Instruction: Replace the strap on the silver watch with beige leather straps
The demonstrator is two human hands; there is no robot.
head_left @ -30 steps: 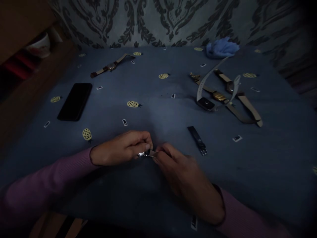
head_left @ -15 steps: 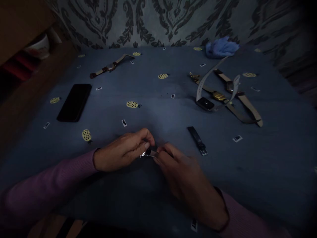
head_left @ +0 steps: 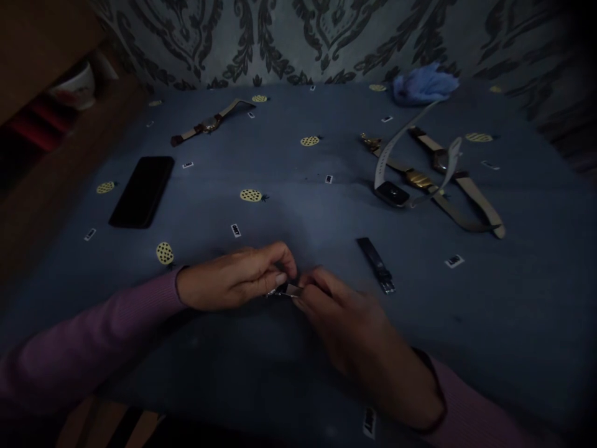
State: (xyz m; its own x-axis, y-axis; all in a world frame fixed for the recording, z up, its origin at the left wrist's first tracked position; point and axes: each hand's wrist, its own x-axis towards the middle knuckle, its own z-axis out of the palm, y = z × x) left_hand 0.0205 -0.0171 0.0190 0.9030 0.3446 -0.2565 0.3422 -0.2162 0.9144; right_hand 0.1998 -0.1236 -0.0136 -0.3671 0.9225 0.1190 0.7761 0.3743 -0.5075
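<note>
Between both sets of fingertips sits a small metal watch piece [head_left: 284, 290], left hand [head_left: 233, 280] and right hand [head_left: 345, 330] pinched shut on it, pretty much same as before. Around them: one loose black strap [head_left: 377, 265], one phone [head_left: 142, 190], one lone watch [head_left: 208, 124], three tangled watches [head_left: 420, 177].

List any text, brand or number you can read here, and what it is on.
None is legible.
Small white tags printed on the blue cloth, such as one: lettering too blurred to read.
Watches and black phone: no markings readable.
</note>
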